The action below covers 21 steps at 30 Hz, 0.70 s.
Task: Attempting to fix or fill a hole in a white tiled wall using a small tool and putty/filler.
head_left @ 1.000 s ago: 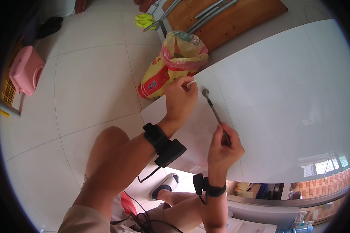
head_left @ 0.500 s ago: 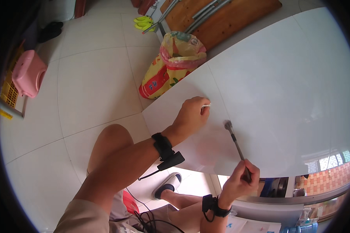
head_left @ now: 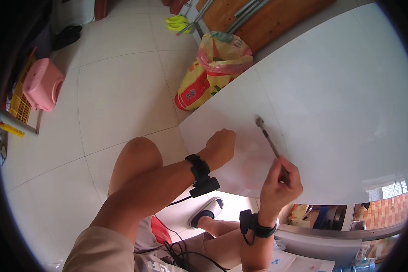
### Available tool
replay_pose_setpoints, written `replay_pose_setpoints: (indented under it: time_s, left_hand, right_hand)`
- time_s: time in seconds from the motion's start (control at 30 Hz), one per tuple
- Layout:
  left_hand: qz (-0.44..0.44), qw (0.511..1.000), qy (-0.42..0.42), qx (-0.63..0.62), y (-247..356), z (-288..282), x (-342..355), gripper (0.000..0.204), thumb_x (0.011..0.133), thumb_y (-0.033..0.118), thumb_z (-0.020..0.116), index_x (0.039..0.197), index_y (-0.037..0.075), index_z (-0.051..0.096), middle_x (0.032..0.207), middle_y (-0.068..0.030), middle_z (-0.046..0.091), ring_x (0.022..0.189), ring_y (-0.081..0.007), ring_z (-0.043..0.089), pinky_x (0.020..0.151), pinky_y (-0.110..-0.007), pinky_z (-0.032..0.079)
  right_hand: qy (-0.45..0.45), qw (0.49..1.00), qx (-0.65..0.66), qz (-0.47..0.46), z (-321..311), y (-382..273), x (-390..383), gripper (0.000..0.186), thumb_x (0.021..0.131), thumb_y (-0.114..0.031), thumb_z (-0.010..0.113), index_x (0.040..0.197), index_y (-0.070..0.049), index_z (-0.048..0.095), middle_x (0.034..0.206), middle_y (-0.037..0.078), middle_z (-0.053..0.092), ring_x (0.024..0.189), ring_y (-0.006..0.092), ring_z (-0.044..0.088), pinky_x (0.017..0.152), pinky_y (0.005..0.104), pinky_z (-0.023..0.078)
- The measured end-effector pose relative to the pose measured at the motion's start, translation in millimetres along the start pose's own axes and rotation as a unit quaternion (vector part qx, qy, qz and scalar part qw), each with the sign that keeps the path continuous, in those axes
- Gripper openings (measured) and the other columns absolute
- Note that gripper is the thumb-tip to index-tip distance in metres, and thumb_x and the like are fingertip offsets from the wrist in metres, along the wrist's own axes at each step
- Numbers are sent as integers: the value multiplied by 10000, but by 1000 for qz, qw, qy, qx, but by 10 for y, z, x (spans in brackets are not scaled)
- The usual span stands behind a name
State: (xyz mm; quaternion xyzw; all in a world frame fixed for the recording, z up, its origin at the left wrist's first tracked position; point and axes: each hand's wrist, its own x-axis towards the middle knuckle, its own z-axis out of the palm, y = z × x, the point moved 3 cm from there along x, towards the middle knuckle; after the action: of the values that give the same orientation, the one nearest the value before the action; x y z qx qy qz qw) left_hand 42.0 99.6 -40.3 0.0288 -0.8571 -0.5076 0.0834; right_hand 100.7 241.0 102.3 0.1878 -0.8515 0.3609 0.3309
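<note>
My left hand (head_left: pixel 220 147) is closed in a fist over the near left part of the white tabletop (head_left: pixel 331 104). Its fingers turn away from view, so whatever is inside is hidden. My right hand (head_left: pixel 282 183) grips the dark handle of a slim hammer-like tool (head_left: pixel 270 144) near the table's front edge. The tool's small grey head (head_left: pixel 259 122) points away from me, over the table and beyond my left fist. Whether the head touches the surface I cannot tell. Both wrists wear black straps with small devices.
A yellow and red sack (head_left: pixel 199 84) stands against the table's far left edge. Wooden boards with metal legs (head_left: pixel 276 22) lean behind it. A pink stool (head_left: pixel 43 84) and a yellow crate (head_left: pixel 20 106) stand at the left. Black cables (head_left: pixel 181 254) cross my lap.
My left hand has drawn back toward me and turned; a small white piece seen at its fingers is now hidden. The tool's head has moved farther from me. The whole view has shifted slightly.
</note>
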Motion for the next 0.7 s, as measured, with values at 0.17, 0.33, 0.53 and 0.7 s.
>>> replay_pose_setpoints:
  time_s: [0.17,0.33,0.53,0.7]
  left_hand:
    - [62,995,-78,20,205,-6,-73,114,764,-66,626,846,-74,706,852,-304,696,870,-477,708,776,-502,585]
    - [1,995,-99,33,86,-86,-174,118,784,-49,617,862,-76,702,870,-303,697,861,-477,706,773,-509,580]
    - [18,999,13,24,9,-328,13,75,809,-34,629,831,-78,687,873,-307,699,879,-491,707,754,-509,595]
    - [34,991,130,-6,-135,-644,280,74,823,-33,622,822,-96,660,865,-336,674,864,-512,682,780,-518,576]
  right_hand:
    - [51,998,-10,-44,177,-9,177,34,906,-5,733,941,-5,735,616,-9,599,516,39,465,499,194,362]
    - [-10,998,-10,-54,566,-15,219,78,857,-6,744,930,-32,735,597,13,578,487,58,450,483,233,377]
    - [15,998,2,-59,667,61,235,80,845,5,733,915,-34,729,588,14,557,485,62,444,478,245,369]
    - [42,997,-22,-61,530,-86,124,90,832,29,715,877,-47,701,569,-4,525,481,44,398,461,227,315]
